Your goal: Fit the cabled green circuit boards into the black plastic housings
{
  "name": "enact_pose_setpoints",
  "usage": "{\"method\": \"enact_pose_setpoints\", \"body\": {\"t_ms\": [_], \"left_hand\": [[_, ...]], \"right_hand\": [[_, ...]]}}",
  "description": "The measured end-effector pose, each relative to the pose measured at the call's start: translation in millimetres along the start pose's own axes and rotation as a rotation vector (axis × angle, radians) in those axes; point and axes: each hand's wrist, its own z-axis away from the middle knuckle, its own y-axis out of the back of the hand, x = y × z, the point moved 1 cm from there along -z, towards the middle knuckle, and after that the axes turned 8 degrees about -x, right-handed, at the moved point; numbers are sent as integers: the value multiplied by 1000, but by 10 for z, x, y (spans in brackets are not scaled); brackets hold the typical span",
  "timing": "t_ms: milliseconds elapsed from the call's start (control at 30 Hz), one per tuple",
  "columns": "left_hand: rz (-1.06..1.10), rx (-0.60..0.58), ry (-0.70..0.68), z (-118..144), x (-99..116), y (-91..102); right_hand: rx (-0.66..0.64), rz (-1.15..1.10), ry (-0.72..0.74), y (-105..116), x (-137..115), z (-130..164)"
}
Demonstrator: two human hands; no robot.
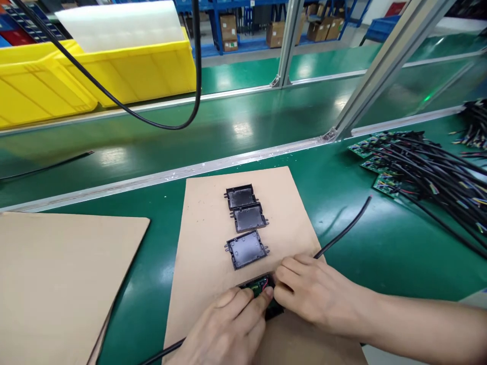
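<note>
Both hands pressed a small black plastic housing w/ green circuit board (261,290) on a tan cardboard sheet (205,243). Left hand (224,329) fingers closed on its near edge; right hand (312,294) fingers pinched its right side, beside a black cable (344,230).

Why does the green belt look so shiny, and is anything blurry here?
Head view: overhead lights leave white glare patches on the conveyor belt; the aluminium posts lean from lens distortion; the black housings on the cardboard sheet are sharp; the left hand and right hand cast soft shadows.
</note>
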Motion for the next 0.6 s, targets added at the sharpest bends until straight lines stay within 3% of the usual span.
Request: {"method": "enact_pose_setpoints", "body": {"t_ms": [200, 333, 600], "left_hand": [[150, -50, 84, 60, -17, 127], [10, 4, 78, 40, 72, 152], [-318, -5, 171, 76, 293, -115]], "right_hand": [[54, -74, -59, -92, 47, 80], [127, -157, -92, -141, 61, 116], [253, -203, -28, -171, 73, 54]]}}
